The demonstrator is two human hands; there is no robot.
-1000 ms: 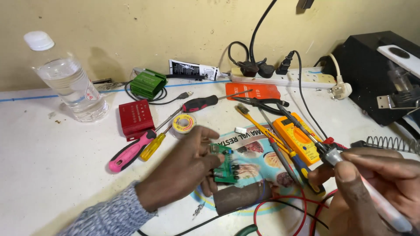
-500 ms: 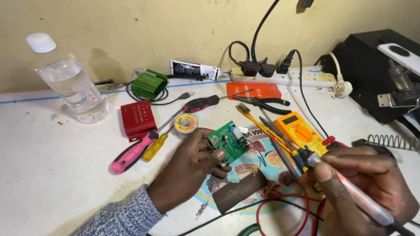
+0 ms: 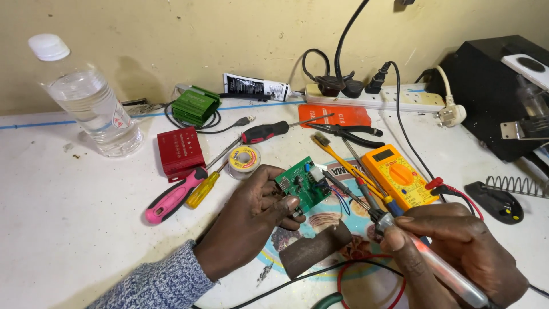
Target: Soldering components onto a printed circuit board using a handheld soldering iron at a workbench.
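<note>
Left hand (image 3: 251, 220): fingers (image 3: 286, 203) hold a green circuit board (image 3: 303, 184) tilted above the tabletop (image 3: 68, 229).
Right hand (image 3: 463, 252): grips a soldering iron (image 3: 400, 240), tip at the board's edge.
Nearby: yellow multimeter (image 3: 397, 174), solder spool (image 3: 245, 158), water bottle (image 3: 91, 100).

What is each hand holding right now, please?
Left hand: closed on the green circuit board, tilted up off the table.
Right hand: closed on the soldering iron, tip at the board.

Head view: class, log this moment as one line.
left hand: holds green circuit board | right hand: holds soldering iron | tip at board
</note>
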